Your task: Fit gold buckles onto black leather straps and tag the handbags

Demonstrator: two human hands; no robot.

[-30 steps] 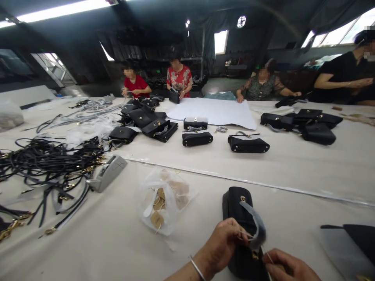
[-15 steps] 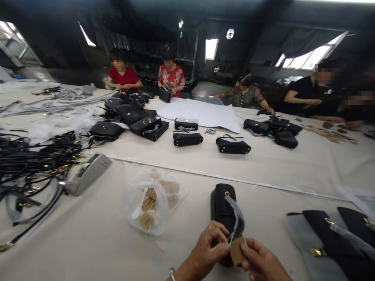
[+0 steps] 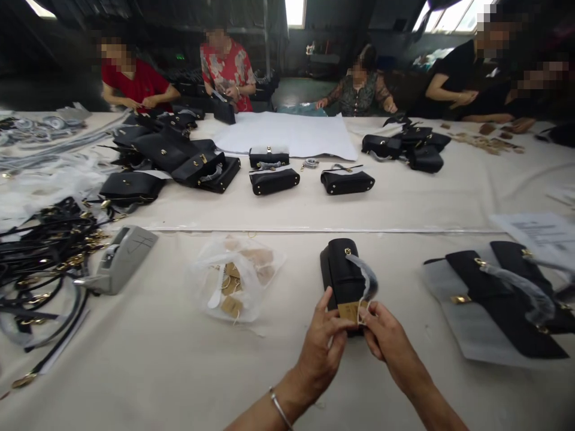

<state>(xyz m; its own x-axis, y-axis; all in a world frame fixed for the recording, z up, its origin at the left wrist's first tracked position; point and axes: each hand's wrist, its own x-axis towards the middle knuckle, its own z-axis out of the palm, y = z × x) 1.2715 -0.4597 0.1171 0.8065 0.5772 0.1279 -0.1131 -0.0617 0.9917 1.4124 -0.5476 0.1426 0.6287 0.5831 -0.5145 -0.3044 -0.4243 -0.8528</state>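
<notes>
Far left there's a messy heap of black straps (image 3: 49,245) with gold clips; next along, a grey tape dispenser (image 3: 130,263), then a see-through plastic bag (image 3: 202,278) with more tags (image 3: 232,306) inside; after that the left hand (image 3: 321,338), fingers gripping the left part of a brown tag (image 3: 347,312); that tag's over the near end of a black handbag (image 3: 342,269) lying on the table (image 3: 179,365); right hand (image 3: 389,335) pinches the tag's right end by a white string (image 3: 360,310); further right, more black bags (image 3: 503,299) with plastic-wrapped handles
</notes>
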